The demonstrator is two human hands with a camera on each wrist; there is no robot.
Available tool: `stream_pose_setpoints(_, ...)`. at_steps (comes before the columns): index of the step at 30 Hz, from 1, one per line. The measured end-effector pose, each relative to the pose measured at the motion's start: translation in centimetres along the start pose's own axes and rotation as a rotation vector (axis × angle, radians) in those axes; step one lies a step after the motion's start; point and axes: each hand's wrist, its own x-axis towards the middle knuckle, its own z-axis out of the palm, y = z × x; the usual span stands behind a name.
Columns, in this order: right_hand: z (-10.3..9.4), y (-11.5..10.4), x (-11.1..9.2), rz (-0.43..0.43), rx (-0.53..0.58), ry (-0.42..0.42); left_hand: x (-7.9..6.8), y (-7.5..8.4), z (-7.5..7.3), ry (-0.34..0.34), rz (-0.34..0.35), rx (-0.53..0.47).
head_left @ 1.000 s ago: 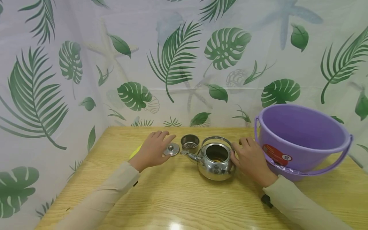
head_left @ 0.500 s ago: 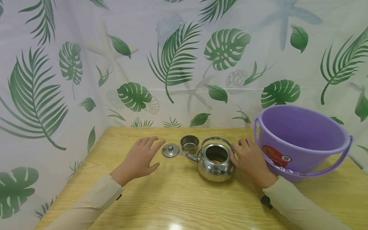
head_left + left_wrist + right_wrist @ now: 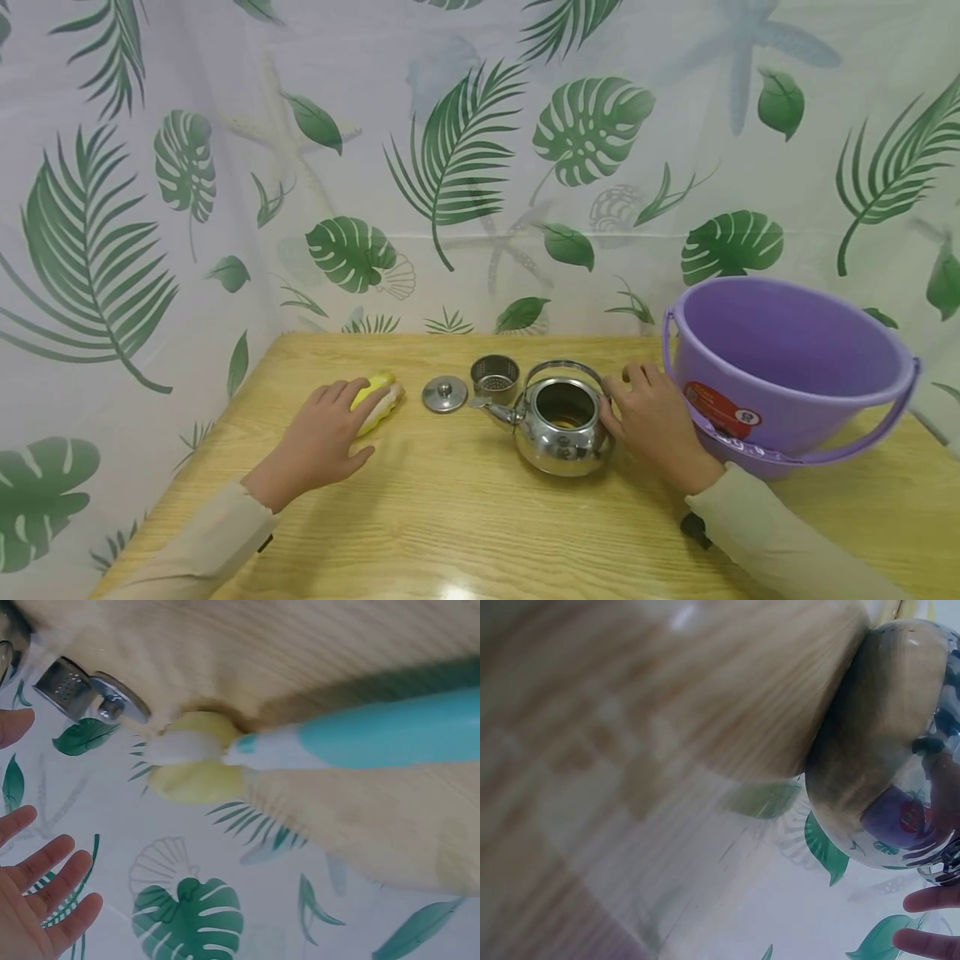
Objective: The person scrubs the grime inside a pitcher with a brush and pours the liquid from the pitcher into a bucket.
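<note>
My left hand [image 3: 318,437], fingers spread, hovers over a brush [image 3: 387,400] whose yellow-and-white head peeks out past the fingers. The brush's turquoise handle [image 3: 375,735] shows in the left wrist view; my hand hides it in the head view. My right hand [image 3: 660,425] holds the right side of a shiny steel teapot [image 3: 562,454], thumb and forefinger by the rim and the foot of its handle. The teapot stands upright without its lid, brownish-yellow inside at the bottom. Its knobbed lid [image 3: 445,394] and perforated strainer [image 3: 495,397] sit left of it, near the spout.
A large purple bucket [image 3: 757,333] with a red label stands at the right, close beside my right hand. Under everything is a wood-grain table [image 3: 480,517]. A leaf-patterned cloth [image 3: 480,150] hangs behind and at the left.
My left hand has moved left and toward me, away from the lid to the brush, uncovering the lid and the brush head. The right hand and teapot stay put.
</note>
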Motion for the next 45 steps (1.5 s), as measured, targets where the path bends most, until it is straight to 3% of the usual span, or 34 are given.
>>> stream_pose_setpoints(9,-0.1,-0.1,-0.1,0.007,0.008,-0.005,-2.2,-1.0,0.6,-0.028,-0.032,0.046)
stream_pose_setpoints(22,0.1,0.0,0.0,0.018,0.030,-0.014,-5.2,-2.5,2.4,-0.109,-0.118,-0.021)
stream_pose_setpoints(34,0.2,0.1,-0.2,0.009,0.017,-0.007,-6.3,-2.8,2.8,-0.156,-0.137,-0.033)
stream_pose_setpoints(45,0.3,0.2,-0.2,0.013,0.016,-0.010,-6.4,-3.0,3.0,-0.182,-0.147,-0.031)
